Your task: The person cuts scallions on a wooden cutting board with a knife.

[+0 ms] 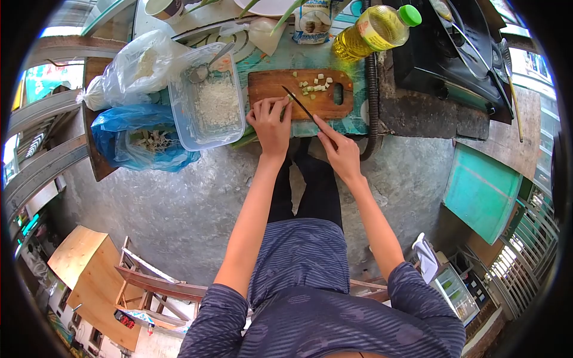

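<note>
A wooden cutting board with a handle slot lies at the counter's front. My left hand is closed over its left part, fingers bent round a green stalk that trails out below the hand toward the tub. My right hand grips a knife, its dark blade slanting up and left across the board, the tip near my left fingertips. Small white and pale-green chopped pieces lie scattered beyond the blade. What exactly my left fingers pinch is partly hidden.
On the left stand a clear tub of white flour with a spoon, a knotted plastic bag and a blue bag with rooty stalks. Behind the board are an oil bottle and a packet. A black stove stands right.
</note>
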`<action>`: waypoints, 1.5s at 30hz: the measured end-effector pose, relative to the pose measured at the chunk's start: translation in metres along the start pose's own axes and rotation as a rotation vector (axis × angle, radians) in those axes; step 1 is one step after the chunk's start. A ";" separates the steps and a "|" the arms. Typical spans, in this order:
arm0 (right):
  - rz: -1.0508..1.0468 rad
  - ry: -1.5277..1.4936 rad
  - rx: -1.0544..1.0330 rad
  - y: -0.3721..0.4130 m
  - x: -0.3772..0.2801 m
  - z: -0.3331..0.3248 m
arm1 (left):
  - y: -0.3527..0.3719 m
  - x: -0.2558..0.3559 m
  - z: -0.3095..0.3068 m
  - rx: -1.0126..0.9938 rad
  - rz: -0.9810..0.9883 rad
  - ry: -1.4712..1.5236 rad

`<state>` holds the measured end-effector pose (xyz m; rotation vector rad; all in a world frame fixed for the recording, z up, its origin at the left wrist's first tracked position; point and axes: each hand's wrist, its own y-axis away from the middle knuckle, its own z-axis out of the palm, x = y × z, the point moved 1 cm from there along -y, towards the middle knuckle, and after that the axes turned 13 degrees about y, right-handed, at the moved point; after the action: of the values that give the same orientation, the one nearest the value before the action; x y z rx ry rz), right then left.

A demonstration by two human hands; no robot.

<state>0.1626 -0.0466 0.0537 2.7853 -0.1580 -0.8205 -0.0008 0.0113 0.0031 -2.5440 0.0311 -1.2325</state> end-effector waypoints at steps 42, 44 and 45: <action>-0.036 0.130 0.100 0.003 0.002 0.021 | -0.001 0.001 0.000 0.001 -0.009 0.009; 0.090 -0.103 -0.051 0.000 0.000 0.014 | 0.000 0.001 0.000 0.008 -0.008 0.014; 0.100 -0.138 -0.052 -0.001 0.004 0.016 | 0.000 0.000 0.000 0.009 -0.008 0.010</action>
<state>0.1570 -0.0496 0.0384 2.6491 -0.2934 -0.9768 -0.0007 0.0113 0.0035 -2.5330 0.0178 -1.2460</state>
